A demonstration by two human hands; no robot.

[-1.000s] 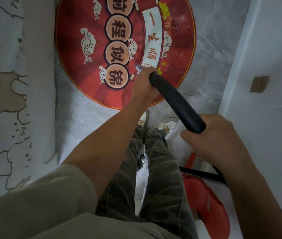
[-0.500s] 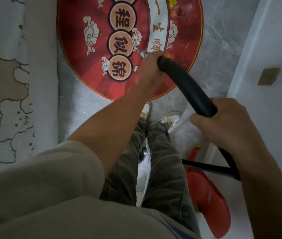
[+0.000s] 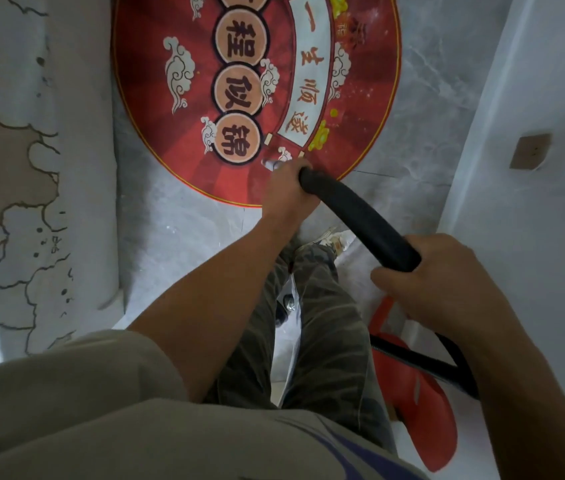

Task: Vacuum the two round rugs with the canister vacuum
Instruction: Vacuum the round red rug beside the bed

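A round red rug [image 3: 156, 109] with clouds and printed characters lies on the grey floor ahead of my feet. My left hand [image 3: 286, 192] grips the front end of the black vacuum hose [image 3: 360, 216] over the rug's near edge, and a bit of silver metal tube [image 3: 270, 164] pokes out past the fingers. My right hand [image 3: 433, 282] grips the same hose farther back, near the wall. The red canister vacuum [image 3: 416, 410] sits on the floor at my lower right, behind my right arm. The nozzle tip is hidden. Only one round rug is in view.
A pale rug or mat with a beige cracked pattern [image 3: 25, 202] covers the left side, its edge slightly raised. A white wall [image 3: 533, 220] with a small brown plate [image 3: 530, 152] runs along the right. My legs and shoes [image 3: 329, 237] stand on the grey marble floor.
My left hand and the hose end have moved back from the rug's printed middle to its near edge. The right hand stays gripped on the hose. The view has shifted slightly.
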